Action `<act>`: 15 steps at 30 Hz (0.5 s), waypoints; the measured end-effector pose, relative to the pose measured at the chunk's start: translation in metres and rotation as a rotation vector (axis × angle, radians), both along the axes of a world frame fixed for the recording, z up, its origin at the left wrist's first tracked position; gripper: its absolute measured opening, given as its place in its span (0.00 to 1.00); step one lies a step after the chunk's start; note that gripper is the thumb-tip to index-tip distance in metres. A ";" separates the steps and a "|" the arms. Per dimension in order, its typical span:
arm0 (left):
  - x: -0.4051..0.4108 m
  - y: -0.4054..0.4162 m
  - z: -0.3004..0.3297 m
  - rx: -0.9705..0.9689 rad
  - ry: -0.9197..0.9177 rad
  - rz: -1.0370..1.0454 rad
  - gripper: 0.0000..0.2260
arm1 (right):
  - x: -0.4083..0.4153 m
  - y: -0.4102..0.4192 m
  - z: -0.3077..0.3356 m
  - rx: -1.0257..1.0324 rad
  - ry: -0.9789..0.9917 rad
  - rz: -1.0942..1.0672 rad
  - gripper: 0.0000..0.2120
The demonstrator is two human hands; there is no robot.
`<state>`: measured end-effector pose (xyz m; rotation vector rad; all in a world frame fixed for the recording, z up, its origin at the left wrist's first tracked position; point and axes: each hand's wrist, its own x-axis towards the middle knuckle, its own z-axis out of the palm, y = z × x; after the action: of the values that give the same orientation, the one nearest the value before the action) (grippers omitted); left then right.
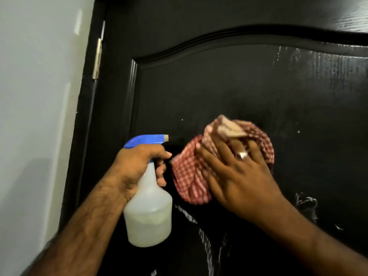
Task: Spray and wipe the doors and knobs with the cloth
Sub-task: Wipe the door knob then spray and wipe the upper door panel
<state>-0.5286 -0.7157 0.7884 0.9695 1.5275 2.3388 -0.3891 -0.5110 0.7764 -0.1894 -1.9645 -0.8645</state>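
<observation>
The black, glossy wooden door (219, 86) with a raised arched panel moulding fills most of the view. Wet streaks and droplets show on its surface above and to the right of the right hand's fingers, and below the right wrist. A pale grey wall (39, 96) stands well to the left of both hands. A metal hinge (97, 58) sits on the door's left edge, above and well apart from the left hand.

The right hand (235, 172) lies flat with fingers spread over the red-and-white checked cloth (191, 176), pressing it against the door panel. The cloth is bunched; it shows beyond the fingertips and to the left of the thumb, with a plain pale fold at the top. A ring (243, 155) sits on one finger of this hand.

The left hand (139, 166) is clenched around the neck of the translucent white plastic spray bottle (149, 212) with a blue trigger head. The fingers wrap the neck and trigger area; whether the trigger is being pressed cannot be told. The bottle body hangs below the fist, holding cloudy liquid in roughly its lower half. The nozzle (165, 138) projects above the knuckles, pointing right toward the cloth, just beside it but apart.
</observation>
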 end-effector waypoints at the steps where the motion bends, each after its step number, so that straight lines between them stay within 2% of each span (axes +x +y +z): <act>1: -0.002 -0.002 -0.003 0.004 -0.006 0.019 0.04 | 0.009 0.007 -0.010 0.037 -0.036 0.020 0.28; 3: -0.009 -0.014 -0.011 0.007 -0.008 0.051 0.03 | 0.021 0.019 0.001 0.040 -0.006 0.043 0.28; 5: -0.014 -0.026 -0.017 0.021 -0.025 0.088 0.03 | 0.015 0.018 0.036 -0.013 0.136 0.021 0.31; 7: -0.019 -0.036 -0.021 0.046 -0.041 0.127 0.04 | -0.015 -0.001 0.067 -0.097 0.252 0.023 0.33; 9: -0.025 -0.045 -0.025 0.073 -0.051 0.165 0.05 | -0.062 -0.025 0.076 -0.088 0.297 0.062 0.32; 12: -0.029 -0.056 -0.036 0.100 -0.049 0.232 0.07 | -0.107 -0.056 0.045 0.002 0.162 0.129 0.28; 15: -0.029 -0.066 -0.052 0.099 -0.058 0.221 0.02 | -0.095 -0.059 -0.032 0.007 -0.090 0.156 0.26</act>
<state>-0.5572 -0.7815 0.7366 0.7806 1.5827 2.5904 -0.4843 -0.5703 0.7448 0.0073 -2.0293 -0.7897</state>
